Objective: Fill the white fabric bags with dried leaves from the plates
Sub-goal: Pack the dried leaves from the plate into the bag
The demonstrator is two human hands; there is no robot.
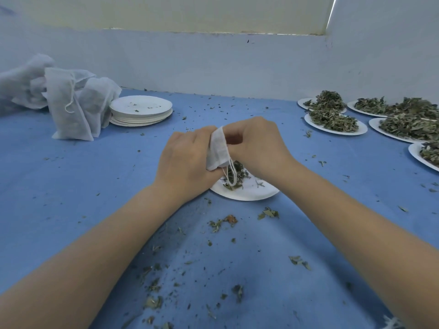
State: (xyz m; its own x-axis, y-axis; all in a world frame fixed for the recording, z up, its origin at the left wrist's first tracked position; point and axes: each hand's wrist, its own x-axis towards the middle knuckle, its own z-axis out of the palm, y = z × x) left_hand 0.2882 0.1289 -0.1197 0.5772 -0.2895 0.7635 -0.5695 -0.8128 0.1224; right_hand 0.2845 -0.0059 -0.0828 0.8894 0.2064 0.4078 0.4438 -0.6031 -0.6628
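While both hands meet over the middle of the head view, a small white fabric bag [217,148] is bunched between them. The left hand [184,163] has its fingers curled round the bag's body, a firm grip on the cloth, with the thumb side turned toward the other hand. The right hand [255,144] is curled at the bag's upper edge, its fingertips hidden behind the knuckles (it seems to pinch the fabric there, though the contact itself is out of sight). A white drawstring [230,176] hangs in a loop from the bag's lower corner, down to a white plate [249,193] lying directly under the hands on the blue table [71,186]. That plate holds a thin scatter of dried leaves [237,174].

At two to three o'clock from the hands, several more plates [337,131] sit near each other along the table's right edge, each heaped with dried leaves [332,119]. At ten o'clock stands a stack of plates [141,110] carrying only a few crumbs. Just beside it, at nine to ten o'clock, lies a pile of white fabric bags [69,103], one upright with its string dangling. Leaf fragments [221,224] are strewn across the table at six o'clock, between the forearms.
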